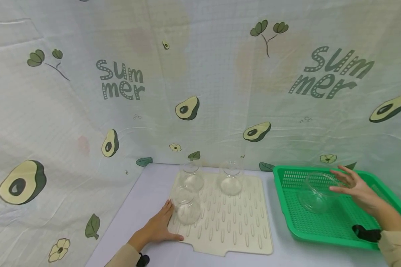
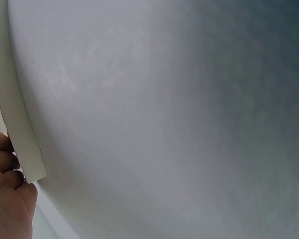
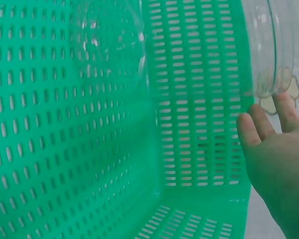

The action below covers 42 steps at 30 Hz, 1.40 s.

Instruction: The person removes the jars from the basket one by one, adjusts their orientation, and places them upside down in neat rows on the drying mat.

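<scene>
My left hand (image 1: 158,224) rests at the near left corner of a cream ribbed drying mat (image 1: 234,230), fingers along its left edge and thumb at the front edge. In the left wrist view, fingers (image 2: 7,164) touch the mat's thick edge (image 2: 20,109). Over the green basket (image 1: 287,218), my right hand (image 1: 362,189) is spread beside a clear round container (image 1: 315,196) inside it. The right wrist view shows fingertips right at that container's rim (image 3: 275,59). Three similar clear containers stand on the mat: front left (image 1: 187,211), back left (image 1: 192,180) and back right (image 1: 231,183).
The slotted basket stands right of the mat on a pale table (image 1: 133,207). Behind the table hangs a cloth (image 1: 220,92) printed with avocados and lettering. Dark wrist straps show at both sleeves.
</scene>
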{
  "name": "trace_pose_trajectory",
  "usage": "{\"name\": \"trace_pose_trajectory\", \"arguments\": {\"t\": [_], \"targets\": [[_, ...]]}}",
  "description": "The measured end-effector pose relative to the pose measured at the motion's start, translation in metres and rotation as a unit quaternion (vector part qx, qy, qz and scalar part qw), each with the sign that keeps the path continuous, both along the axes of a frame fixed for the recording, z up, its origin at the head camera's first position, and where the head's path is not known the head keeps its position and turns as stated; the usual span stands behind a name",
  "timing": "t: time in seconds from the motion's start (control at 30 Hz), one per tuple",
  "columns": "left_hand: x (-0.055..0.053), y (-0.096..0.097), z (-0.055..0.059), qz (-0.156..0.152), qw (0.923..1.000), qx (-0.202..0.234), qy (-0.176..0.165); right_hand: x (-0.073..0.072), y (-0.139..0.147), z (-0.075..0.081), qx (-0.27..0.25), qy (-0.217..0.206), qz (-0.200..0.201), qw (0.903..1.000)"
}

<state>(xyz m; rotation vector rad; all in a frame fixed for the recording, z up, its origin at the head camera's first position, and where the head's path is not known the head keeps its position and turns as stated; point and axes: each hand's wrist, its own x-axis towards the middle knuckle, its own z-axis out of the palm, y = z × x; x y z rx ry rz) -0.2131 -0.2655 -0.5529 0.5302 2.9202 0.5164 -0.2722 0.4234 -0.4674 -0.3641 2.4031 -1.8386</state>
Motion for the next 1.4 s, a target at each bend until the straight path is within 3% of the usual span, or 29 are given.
{"name": "trace_pose_trajectory", "arguments": {"t": [0.13, 0.33, 0.43, 0.63, 1.13, 1.4], "targets": [[0.000, 0.000, 0.000, 0.002, 1.0000, 0.001, -0.003, 0.001, 0.007, -0.008, 0.032, 0.001, 0.022, 0.9992], [0.000, 0.001, 0.001, 0.004, 1.0000, 0.000, -0.005, 0.001, 0.010, -0.014, 0.031, -0.046, 0.050, 0.9972], [0.001, 0.002, 0.002, 0.002, 1.0000, -0.002, -0.005, 0.000, 0.010, -0.017, 0.046, -0.041, 0.059, 0.9964], [0.001, 0.004, 0.002, -0.002, 1.0000, 0.004, -0.005, -0.002, 0.010, -0.023, 0.091, -0.021, 0.067, 0.9933], [-0.002, 0.002, -0.001, 0.000, 1.0000, 0.003, -0.004, -0.008, 0.012, -0.035, 0.089, -0.024, 0.079, 0.9926], [-0.001, 0.000, -0.004, 0.003, 1.0000, -0.004, -0.001, -0.011, 0.008, -0.038, 0.109, -0.043, 0.065, 0.9910]]}}
